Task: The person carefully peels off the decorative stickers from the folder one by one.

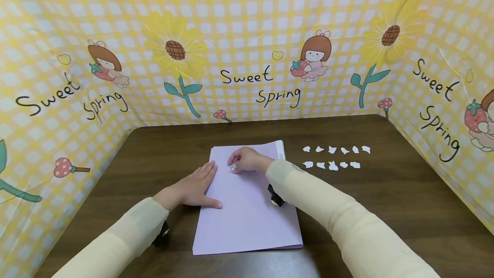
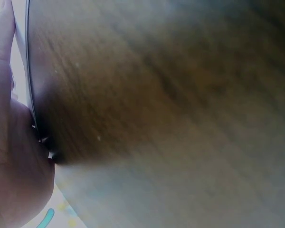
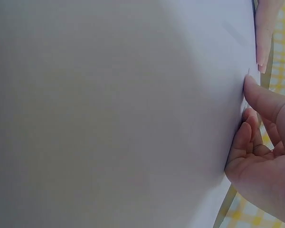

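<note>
A light purple booklet or stack of paper (image 1: 247, 222) lies on the table. My left hand (image 1: 194, 185) rests on its left edge with fingers spread and thumb out over the surface. In the left wrist view only part of the left hand (image 2: 14, 156) shows at the border. Over the upper part of the purple sheet, my right hand (image 1: 247, 161) pinches a small whitish paper cutout, like a sticker (image 1: 232, 167), close to the surface. From the right wrist, the curled right hand (image 3: 266, 147) touches the sheet (image 3: 133, 118); the cutout is hard to make out there.
Right of the booklet, several small white irregular cutouts (image 1: 332, 165) lie in two rows on the dark wooden table (image 1: 390, 209). A white strip (image 1: 281, 151) shows at the booklet's far right corner. A yellow checked cloth (image 1: 247, 20) hangs around the table's back and sides.
</note>
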`<state>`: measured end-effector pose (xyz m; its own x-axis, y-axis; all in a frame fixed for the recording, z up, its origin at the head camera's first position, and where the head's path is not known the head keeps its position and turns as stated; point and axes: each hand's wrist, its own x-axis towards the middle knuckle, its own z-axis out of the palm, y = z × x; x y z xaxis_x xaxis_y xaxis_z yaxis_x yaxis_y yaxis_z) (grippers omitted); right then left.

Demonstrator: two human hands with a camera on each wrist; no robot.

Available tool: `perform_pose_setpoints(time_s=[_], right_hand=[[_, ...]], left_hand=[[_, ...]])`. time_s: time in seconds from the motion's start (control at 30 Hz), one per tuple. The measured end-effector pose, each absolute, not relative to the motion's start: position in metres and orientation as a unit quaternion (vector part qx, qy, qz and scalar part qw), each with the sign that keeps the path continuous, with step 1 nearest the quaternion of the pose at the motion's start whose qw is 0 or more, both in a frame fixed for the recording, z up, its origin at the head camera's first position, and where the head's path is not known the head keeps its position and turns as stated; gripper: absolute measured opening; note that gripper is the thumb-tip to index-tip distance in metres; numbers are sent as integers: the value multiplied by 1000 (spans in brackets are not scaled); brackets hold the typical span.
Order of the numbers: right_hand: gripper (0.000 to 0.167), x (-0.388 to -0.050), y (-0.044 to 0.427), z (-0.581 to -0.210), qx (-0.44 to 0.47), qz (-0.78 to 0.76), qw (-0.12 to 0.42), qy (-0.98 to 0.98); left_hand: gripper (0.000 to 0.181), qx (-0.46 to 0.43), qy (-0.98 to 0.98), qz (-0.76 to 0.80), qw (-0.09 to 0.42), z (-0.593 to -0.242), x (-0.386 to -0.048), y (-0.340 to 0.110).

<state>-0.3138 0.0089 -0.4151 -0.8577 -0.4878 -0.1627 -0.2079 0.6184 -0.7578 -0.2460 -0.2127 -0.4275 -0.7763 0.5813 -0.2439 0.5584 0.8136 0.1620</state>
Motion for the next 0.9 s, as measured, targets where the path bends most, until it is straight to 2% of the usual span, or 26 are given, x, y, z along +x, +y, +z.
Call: perform_pose_setpoints(time_s=[0.9], right_hand=[[8, -313, 9, -418, -211, -359, 156, 896]], left_hand=[[123, 302, 942, 42, 140, -425, -244, -212]])
